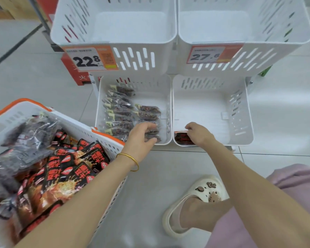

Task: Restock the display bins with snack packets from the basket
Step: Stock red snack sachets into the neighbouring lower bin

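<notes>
The left hand (pixel 142 136) is reaching into the lower left bin (pixel 169 104), its fingers (pixel 149 124) and thumb curling round a few clear packets (pixel 120 111) of dark snack at the near right of that bin. The other packets of this kind are lying in two rows along the bin's left and middle. The right hand (pixel 200 134) is working in the lower right bin (pixel 211 108), its fingers (pixel 189 127) pinching the top edge of a small stack of red packets (pixel 183 138). That stack is standing in the near left corner and is the only stock showing there. The basket (pixel 107 135) is sitting on the floor to the left, just beside the lower left bin, and is holding a mixed heap of both kinds. The upper bins (pixel 132 56), farther back, are holding nothing and are carrying price tags (pixel 89 58) on their fronts.

The likeliest slip is the red stack toppling. Nothing is standing on its far side to prop it, so once the pinch is let go the glossy packets are probably going to fall flat across the bare bin floor. The shorter right-hand row of clear packets could slide the same way into the gap beyond it. With both hands occupied, neither is free to catch a spill. Since the basket's contents are jumbled, a careless grab is also risking a packet going into the wrong bin
</notes>
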The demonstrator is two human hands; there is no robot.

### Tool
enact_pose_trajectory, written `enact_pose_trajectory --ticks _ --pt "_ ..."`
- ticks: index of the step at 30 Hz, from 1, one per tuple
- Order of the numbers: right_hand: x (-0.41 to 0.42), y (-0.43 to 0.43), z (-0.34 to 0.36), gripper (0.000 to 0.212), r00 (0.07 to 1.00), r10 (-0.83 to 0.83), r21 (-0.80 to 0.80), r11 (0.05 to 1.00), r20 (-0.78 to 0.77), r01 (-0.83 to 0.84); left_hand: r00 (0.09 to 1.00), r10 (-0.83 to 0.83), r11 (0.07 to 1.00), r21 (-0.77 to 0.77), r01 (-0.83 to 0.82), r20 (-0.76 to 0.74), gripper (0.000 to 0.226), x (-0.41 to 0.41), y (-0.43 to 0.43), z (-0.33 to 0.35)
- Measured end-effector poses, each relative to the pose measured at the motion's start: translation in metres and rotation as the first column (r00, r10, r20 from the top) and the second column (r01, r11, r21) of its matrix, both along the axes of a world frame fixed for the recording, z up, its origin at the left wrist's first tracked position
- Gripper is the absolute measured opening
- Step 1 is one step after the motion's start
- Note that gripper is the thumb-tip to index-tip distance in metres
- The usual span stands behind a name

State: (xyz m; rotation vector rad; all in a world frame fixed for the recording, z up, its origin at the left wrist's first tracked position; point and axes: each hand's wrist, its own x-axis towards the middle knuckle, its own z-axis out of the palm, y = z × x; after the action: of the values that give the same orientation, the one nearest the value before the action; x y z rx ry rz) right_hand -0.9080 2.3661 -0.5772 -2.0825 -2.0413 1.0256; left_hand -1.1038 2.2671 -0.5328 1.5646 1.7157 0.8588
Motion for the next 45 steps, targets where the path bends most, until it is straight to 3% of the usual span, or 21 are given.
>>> enact_pose_trajectory --ticks 2,4,7,10,12,15,18,21,23,25,28,32,35,37,40,43,45 --pt "-0.017 -0.013 0.016 0.043 0.999 -0.015 0.215 0.976 0.029 0.008 0.999 0.040 0.997 0.068 -0.041 0.018 0.034 -0.014 -0.007 0.003" --pt "-0.045 -0.031 0.039 0.045 0.990 0.047 0.430 0.903 -0.132 0.015 0.990 0.139 0.979 0.153 -0.137 0.002 0.033 -0.038 -0.018 0.008" --pt "-0.096 -0.055 0.065 0.044 0.916 0.258 0.538 0.841 -0.308 -0.057 0.928 0.352 0.923 0.212 -0.321 -0.125 0.035 -0.088 -0.036 0.005" --pt "-0.140 -0.077 0.067 0.042 0.845 0.393 0.471 0.859 -0.362 -0.198 0.851 0.402 0.913 0.083 -0.399 -0.337 0.042 -0.138 -0.050 -0.010" --pt "-0.157 -0.088 0.060 0.043 0.804 0.406 0.397 0.888 -0.435 -0.233 0.849 0.283 0.927 -0.099 -0.361 -0.446 0.055 -0.157 -0.053 -0.022" --pt "-0.166 -0.097 0.051 0.041 0.788 0.370 0.300 0.922 -0.491 -0.246 0.867 0.072 0.923 -0.296 -0.245 -0.493 0.074 -0.164 -0.050 -0.037" --pt "-0.165 -0.099 0.050 0.040 0.788 0.318 0.260 0.943 -0.527 -0.207 0.813 0.007 0.934 -0.287 -0.214 -0.583 0.069 -0.156 -0.046 -0.044" --pt "-0.161 -0.099 0.056 0.041 0.763 0.257 0.191 0.966 -0.593 -0.177 0.763 -0.027 0.963 -0.222 -0.154 -0.646 0.050 -0.153 -0.049 -0.040" --pt "-0.158 -0.100 0.056 0.041 0.743 0.221 0.152 0.975 -0.631 -0.161 0.822 -0.012 0.982 -0.162 -0.098 -0.569 0.037 -0.159 -0.050 -0.030" --pt "-0.158 -0.100 0.055 0.038 0.724 0.200 0.139 0.980 -0.660 -0.143 0.913 0.074 0.991 -0.076 -0.114 -0.402 0.026 -0.163 -0.048 -0.011" --pt "-0.160 -0.098 0.058 0.030 0.701 0.259 0.200 0.966 -0.665 -0.166 0.969 0.138 0.990 0.012 -0.139 -0.207 0.010 -0.158 -0.045 0.030" --pt "-0.157 -0.090 0.074 0.051 0.645 0.309 0.183 0.949 -0.699 -0.257 0.996 0.082 0.996 0.020 -0.082 0.031 0.017 -0.137 -0.042 0.063" --pt "-0.147 -0.083 0.087 0.027 0.656 0.250 0.101 0.961 -0.712 -0.257 0.980 0.070 0.996 0.048 -0.080 0.185 0.023 -0.118 -0.040 0.066" --pt "-0.138 -0.079 0.092 0.022 0.678 0.233 0.077 0.964 -0.697 -0.253 0.974 0.061 0.994 0.071 -0.078 0.217 0.020 -0.106 -0.036 0.065" --pt "-0.125 -0.075 0.099 0.022 0.629 0.149 0.068 0.986 -0.763 -0.151 0.977 0.069 0.986 0.136 -0.098 0.202 0.026 -0.092 -0.028 0.059" --pt "-0.100 -0.058 0.106 0.021 0.586 0.064 0.157 0.981 -0.808 0.110 0.990 0.102 0.980 0.161 -0.117 0.099 0.055 -0.078 -0.019 0.047" --pt "-0.072 -0.040 0.103 0.022 0.674 0.035 0.293 0.917 -0.738 0.272 0.996 0.086 0.990 0.111 -0.084 -0.011 0.061 -0.066 -0.016 0.039"
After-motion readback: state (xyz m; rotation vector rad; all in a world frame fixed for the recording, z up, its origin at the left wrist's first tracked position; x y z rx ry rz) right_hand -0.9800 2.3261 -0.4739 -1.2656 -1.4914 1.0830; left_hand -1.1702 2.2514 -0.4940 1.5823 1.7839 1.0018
